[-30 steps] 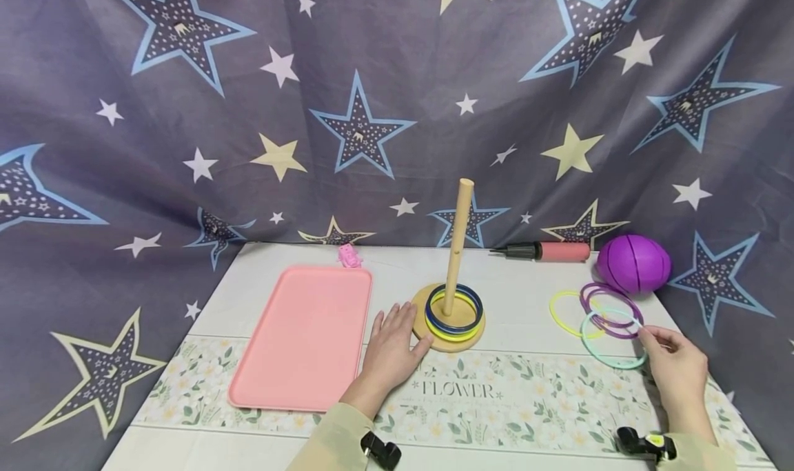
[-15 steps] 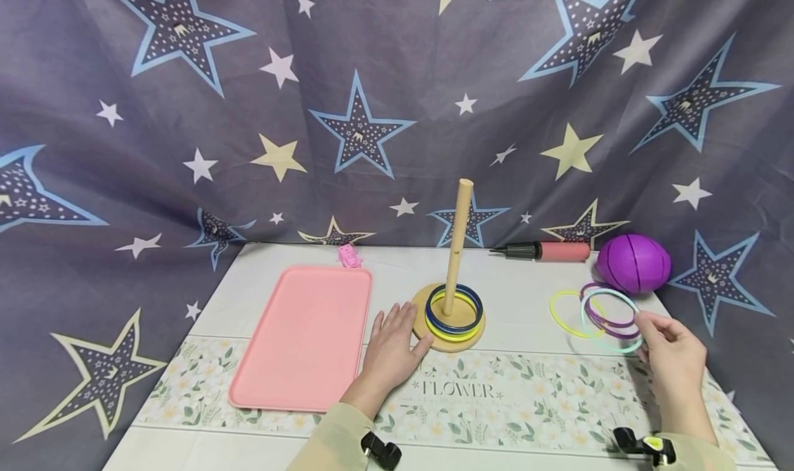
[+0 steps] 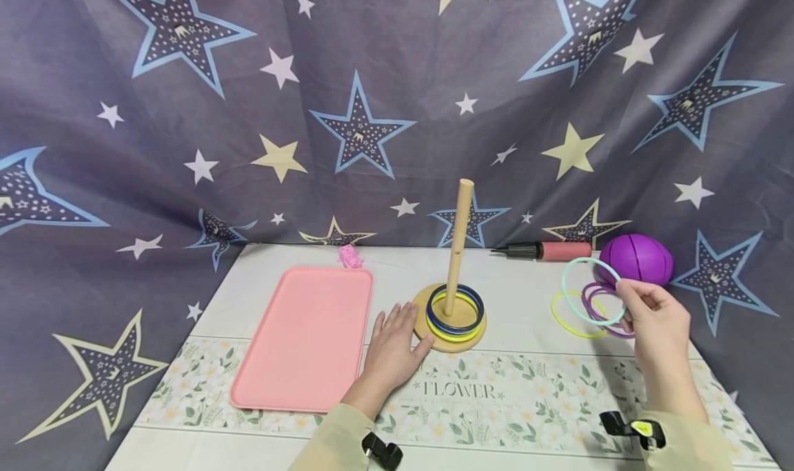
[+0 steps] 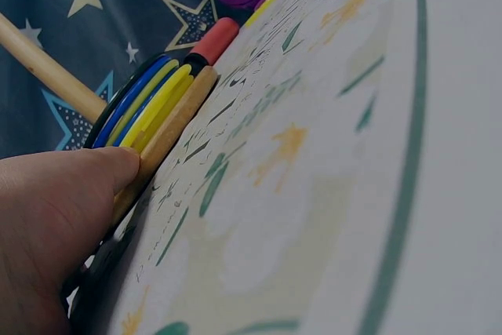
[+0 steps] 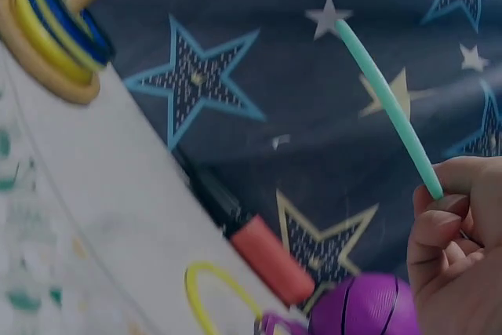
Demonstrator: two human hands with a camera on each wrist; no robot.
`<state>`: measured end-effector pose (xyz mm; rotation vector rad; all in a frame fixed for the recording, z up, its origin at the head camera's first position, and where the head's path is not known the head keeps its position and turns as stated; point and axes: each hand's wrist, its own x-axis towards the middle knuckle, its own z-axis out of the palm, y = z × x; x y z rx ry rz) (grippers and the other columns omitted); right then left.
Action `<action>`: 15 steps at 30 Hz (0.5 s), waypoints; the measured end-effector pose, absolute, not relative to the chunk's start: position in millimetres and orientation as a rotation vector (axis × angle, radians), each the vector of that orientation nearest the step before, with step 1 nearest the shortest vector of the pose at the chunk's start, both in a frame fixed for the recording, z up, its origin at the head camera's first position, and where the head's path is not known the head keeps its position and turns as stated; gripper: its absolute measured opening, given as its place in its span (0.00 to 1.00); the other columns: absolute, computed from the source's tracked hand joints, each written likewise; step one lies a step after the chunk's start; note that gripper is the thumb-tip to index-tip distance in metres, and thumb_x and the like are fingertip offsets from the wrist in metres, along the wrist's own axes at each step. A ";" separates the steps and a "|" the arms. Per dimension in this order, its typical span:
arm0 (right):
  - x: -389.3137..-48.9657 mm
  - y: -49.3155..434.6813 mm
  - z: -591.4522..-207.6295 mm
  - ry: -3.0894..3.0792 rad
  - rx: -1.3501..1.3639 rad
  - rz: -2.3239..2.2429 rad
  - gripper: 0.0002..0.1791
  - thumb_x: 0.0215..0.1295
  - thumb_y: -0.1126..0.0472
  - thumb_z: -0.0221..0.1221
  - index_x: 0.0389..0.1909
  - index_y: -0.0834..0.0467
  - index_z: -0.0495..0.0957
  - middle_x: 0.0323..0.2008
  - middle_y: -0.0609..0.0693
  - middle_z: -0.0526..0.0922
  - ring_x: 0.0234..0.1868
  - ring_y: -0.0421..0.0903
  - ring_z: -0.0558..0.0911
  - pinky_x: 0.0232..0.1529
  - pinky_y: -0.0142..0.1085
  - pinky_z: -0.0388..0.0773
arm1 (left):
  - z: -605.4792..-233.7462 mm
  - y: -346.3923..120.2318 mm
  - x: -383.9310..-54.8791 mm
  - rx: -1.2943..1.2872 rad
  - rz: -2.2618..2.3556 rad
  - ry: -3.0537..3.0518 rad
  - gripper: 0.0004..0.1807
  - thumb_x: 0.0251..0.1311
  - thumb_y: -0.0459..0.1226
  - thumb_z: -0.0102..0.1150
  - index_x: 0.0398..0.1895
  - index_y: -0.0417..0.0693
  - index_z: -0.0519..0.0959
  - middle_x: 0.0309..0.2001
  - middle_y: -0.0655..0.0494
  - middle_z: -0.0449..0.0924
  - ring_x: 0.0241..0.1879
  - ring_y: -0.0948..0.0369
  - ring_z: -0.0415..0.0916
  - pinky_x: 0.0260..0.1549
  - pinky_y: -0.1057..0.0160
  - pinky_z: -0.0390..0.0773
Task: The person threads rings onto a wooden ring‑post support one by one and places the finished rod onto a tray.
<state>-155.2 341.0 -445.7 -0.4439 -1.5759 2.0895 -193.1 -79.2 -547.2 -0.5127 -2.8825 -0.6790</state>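
Observation:
In the head view my right hand (image 3: pixel 659 323) pinches a mint-green ring (image 3: pixel 566 290) by its right edge, holding it tilted up above the table. Below it lie a yellow ring (image 3: pixel 556 317) and purple rings (image 3: pixel 589 298). The right wrist view shows the mint ring edge-on, gripped between thumb and fingers. My left hand (image 3: pixel 392 350) lies flat with fingers spread, its thumb and fingertips at the round wooden base (image 3: pixel 462 314) of a peg stand. Around the upright wooden peg (image 3: pixel 460 243) sit stacked dark blue rings (image 3: pixel 479 301) and yellow rings (image 3: pixel 446 336).
A pink tray (image 3: pixel 304 340) lies left of the left hand, with a small pink toy (image 3: pixel 350 256) behind it. At the back right are a red and black hand pump (image 3: pixel 558 251) and a purple ball (image 3: pixel 642 258). A star-patterned curtain (image 3: pixel 372 202) hangs behind the table.
My right hand has lifted the mint-green ring off the pile, moving it up and slightly left and tilting it more upright. The left hand has stayed at the stand's base.

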 end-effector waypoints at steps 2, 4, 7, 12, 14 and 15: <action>-156.7 334.5 -438.8 -1.571 -0.410 2.103 0.02 0.74 0.69 0.71 0.43 0.62 0.91 0.27 0.46 0.87 0.20 0.40 0.70 0.15 0.30 0.69 | -546.6 -79.1 -192.7 -0.518 -0.678 -2.875 0.42 0.80 0.57 0.60 0.85 0.40 0.67 0.84 0.43 0.64 0.85 0.44 0.56 0.84 0.37 0.45; -157.7 327.9 -431.9 -1.581 -0.375 2.110 0.03 0.73 0.68 0.71 0.44 0.63 0.90 0.28 0.46 0.88 0.21 0.40 0.70 0.16 0.30 0.69 | -546.2 -79.0 -192.5 -0.522 -0.682 -2.865 0.42 0.80 0.56 0.60 0.84 0.40 0.67 0.83 0.43 0.65 0.85 0.43 0.56 0.84 0.36 0.45; -159.5 317.2 -420.9 -1.579 -0.306 2.124 0.05 0.73 0.69 0.71 0.45 0.65 0.90 0.28 0.47 0.88 0.21 0.40 0.70 0.15 0.30 0.67 | -546.2 -78.9 -192.8 -0.524 -0.682 -2.866 0.41 0.80 0.56 0.60 0.84 0.40 0.67 0.84 0.43 0.65 0.85 0.43 0.56 0.84 0.36 0.45; -164.9 299.5 -400.1 -1.555 -0.146 2.147 0.04 0.74 0.70 0.71 0.45 0.66 0.89 0.26 0.49 0.87 0.18 0.39 0.71 0.14 0.28 0.65 | -545.1 -78.5 -192.6 -0.516 -0.688 -2.873 0.42 0.80 0.57 0.60 0.85 0.40 0.66 0.84 0.43 0.64 0.85 0.44 0.55 0.84 0.37 0.44; -167.5 292.8 -392.6 -1.555 -0.096 2.147 0.03 0.74 0.70 0.70 0.44 0.66 0.89 0.25 0.49 0.85 0.18 0.39 0.70 0.13 0.28 0.64 | -544.6 -78.4 -192.3 -0.508 -0.690 -2.882 0.43 0.80 0.58 0.59 0.85 0.41 0.66 0.84 0.44 0.63 0.86 0.45 0.55 0.85 0.37 0.44; -168.6 289.5 -389.0 -1.554 -0.080 2.147 0.03 0.74 0.70 0.71 0.44 0.66 0.89 0.24 0.49 0.84 0.18 0.39 0.70 0.13 0.28 0.64 | -544.7 -78.4 -192.2 -0.505 -0.691 -2.885 0.43 0.80 0.58 0.59 0.85 0.41 0.66 0.85 0.44 0.63 0.86 0.45 0.54 0.85 0.38 0.43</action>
